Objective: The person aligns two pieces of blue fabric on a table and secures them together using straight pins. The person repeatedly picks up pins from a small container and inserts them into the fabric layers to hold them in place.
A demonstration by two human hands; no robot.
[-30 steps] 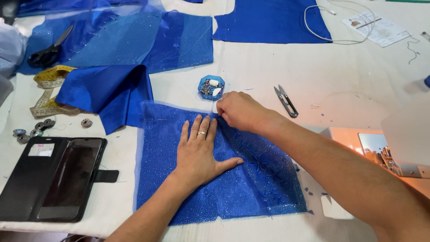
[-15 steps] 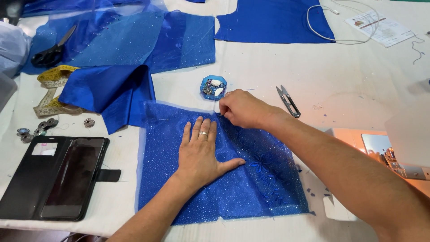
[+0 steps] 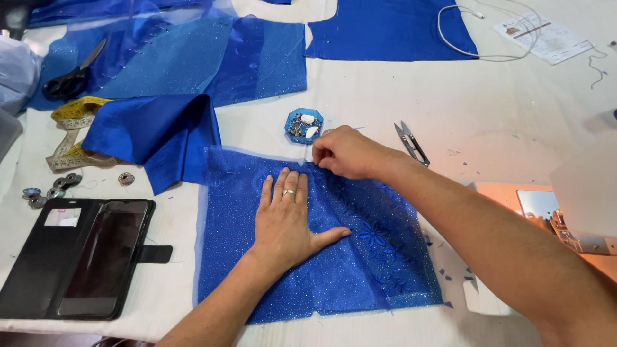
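The glittery blue fabric (image 3: 334,257) lies on the white worktop (image 3: 488,115). Left hand (image 3: 286,222) presses it, grip spread flat; right hand (image 3: 344,153) pinches its top edge below the small blue pin box (image 3: 303,125).

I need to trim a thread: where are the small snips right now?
In the head view, the small black-handled thread snips lie on the white table, just right of the right hand, above the glittery blue fabric.
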